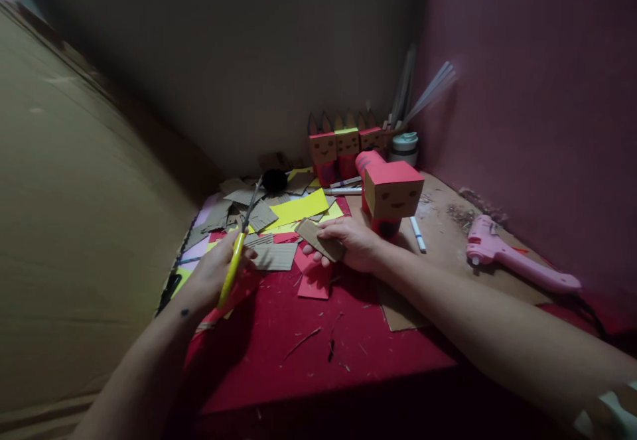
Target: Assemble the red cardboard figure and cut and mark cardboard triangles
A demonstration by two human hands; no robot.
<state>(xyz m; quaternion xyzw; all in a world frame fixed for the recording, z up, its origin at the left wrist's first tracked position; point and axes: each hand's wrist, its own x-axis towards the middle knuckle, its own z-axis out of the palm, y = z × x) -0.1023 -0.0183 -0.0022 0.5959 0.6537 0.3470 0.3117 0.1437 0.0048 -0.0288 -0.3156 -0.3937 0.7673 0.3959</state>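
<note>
Well, I have my left hand [215,273] curled round yellow-handled metal scissors [233,271]; my right hand [357,243] pinches a flat brown cardboard piece [314,233] above the red table [298,373]. Snipping too close could nick fingers.

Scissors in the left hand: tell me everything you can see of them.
The scissors have a bright yellow, plastic-looking handle and slim, dark, metal-looking blades. The left hand holds them by the handle, blades pointing up and away from the person, in front of cardboard scraps in this view. How far the blades are open is unclear.
</note>
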